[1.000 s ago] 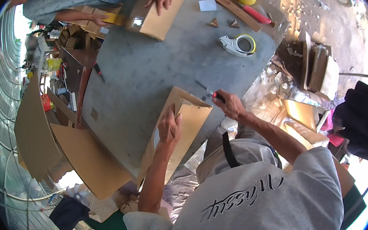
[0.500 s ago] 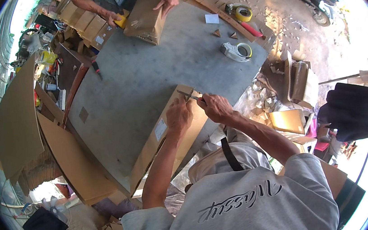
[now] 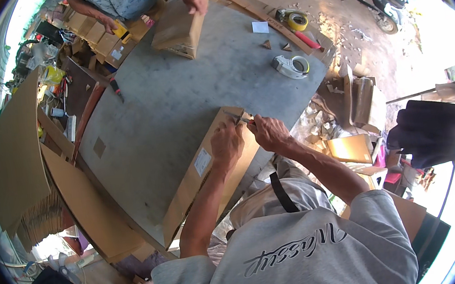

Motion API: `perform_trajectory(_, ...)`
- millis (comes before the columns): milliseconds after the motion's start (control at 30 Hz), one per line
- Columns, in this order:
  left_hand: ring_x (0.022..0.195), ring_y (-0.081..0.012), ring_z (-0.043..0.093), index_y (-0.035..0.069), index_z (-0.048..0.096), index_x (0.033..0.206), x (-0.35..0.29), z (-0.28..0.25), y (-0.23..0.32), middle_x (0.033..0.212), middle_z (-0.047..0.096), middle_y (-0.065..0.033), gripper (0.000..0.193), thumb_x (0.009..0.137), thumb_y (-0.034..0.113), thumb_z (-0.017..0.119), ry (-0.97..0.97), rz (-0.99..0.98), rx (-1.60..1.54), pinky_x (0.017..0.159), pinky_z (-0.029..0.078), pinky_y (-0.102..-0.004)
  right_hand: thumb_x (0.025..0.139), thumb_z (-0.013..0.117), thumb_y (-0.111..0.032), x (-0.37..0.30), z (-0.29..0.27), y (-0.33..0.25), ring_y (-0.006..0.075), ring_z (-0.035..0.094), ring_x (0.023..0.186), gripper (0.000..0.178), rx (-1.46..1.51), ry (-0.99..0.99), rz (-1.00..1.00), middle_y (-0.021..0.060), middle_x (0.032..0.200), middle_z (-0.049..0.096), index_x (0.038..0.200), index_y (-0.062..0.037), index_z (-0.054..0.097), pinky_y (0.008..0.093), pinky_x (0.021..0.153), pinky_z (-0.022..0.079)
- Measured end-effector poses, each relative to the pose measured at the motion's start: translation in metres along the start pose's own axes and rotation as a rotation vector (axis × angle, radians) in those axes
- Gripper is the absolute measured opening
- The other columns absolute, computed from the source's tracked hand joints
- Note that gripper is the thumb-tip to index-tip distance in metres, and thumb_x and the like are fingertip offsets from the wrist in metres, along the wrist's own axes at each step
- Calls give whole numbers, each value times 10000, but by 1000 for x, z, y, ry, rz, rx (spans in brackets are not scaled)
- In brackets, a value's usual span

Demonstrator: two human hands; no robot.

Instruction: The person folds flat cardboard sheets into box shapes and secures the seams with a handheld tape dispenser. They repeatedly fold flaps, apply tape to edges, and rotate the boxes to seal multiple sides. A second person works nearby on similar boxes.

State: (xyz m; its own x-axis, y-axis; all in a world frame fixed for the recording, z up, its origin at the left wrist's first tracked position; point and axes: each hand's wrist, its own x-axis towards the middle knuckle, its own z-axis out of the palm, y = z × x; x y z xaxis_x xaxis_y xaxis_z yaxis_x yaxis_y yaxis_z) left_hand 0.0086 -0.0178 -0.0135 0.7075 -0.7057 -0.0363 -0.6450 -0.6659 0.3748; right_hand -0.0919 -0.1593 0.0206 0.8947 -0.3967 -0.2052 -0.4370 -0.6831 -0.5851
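A long brown cardboard box (image 3: 209,175) lies slantwise along the near edge of the grey table, with a white label on its side. My left hand (image 3: 228,143) rests closed on the box near its far end, its fingers bent at the edge. Closed round the red and black handle of a narrow-bladed knife (image 3: 247,121) is my right hand (image 3: 271,134). The thin blade points left across the box's far end, close to my left fingertips. Exactly where the blade meets the cardboard is too small to tell.
Across the grey table (image 3: 161,104), a co-worker's hand (image 3: 196,1) holds another box (image 3: 178,30); the other has a yellow tool (image 3: 121,30). A tape dispenser (image 3: 291,67), tape roll (image 3: 297,20) and red-handled tool (image 3: 116,89) lie on top. Flat cardboard sheets (image 3: 15,149) stand left.
The co-worker's hand with the yellow tool has moved left, away from the other box, which has tipped more on edge. My hands stay at the box's far end with little movement.
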Motion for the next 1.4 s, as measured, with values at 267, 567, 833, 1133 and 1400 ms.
perform_trajectory(267, 971, -453, 713, -24, 591, 1303, -5, 23, -21, 1107, 705, -286, 416, 1030, 289, 554, 210, 74, 63, 852, 580, -523, 993, 556, -300, -48, -32, 245, 383, 703, 941, 306, -200, 273, 598, 218, 1044, 722, 1184, -96, 678, 488, 814, 548)
perform_trajectory(567, 996, -430, 692, -26, 540, 1340, -14, -5, -1, 1119, 672, -260, 489, 993, 303, 644, 45, 49, -34, 826, 588, -486, 898, 767, -414, 13, 33, 111, 239, 628, 678, 394, 521, 358, 270, 125, 749, 682, 939, -30, 689, 408, 663, 492)
perform_trajectory(833, 1073, -423, 659, -15, 537, 1364, -20, -1, -6, 1177, 660, -229, 510, 969, 275, 678, 105, 78, -71, 904, 545, -499, 842, 669, -111, 92, 26, 43, 354, 721, 850, 96, 156, 329, -221, 148, 888, 737, 914, -91, 728, 426, 721, 559)
perform_trajectory(1133, 1439, -454, 402, -43, 332, 1570, -269, -37, -111, 1549, 428, -291, 851, 902, 196, 803, 897, -519, -132, 1187, 343, -551, 925, 771, -301, 44, 21, 195, 152, 629, 539, 269, 563, 176, 193, 54, 651, 654, 867, -42, 729, 328, 556, 500)
perform_trajectory(1400, 1147, -362, 638, -55, 570, 1370, -435, 100, -183, 1236, 679, -207, 489, 1100, 345, 489, 969, -1267, -1018, 1029, 488, -488, 945, 772, -357, 24, 134, 185, 126, 606, 666, 345, 487, 56, 8, 35, 775, 649, 931, -22, 691, 320, 605, 514)
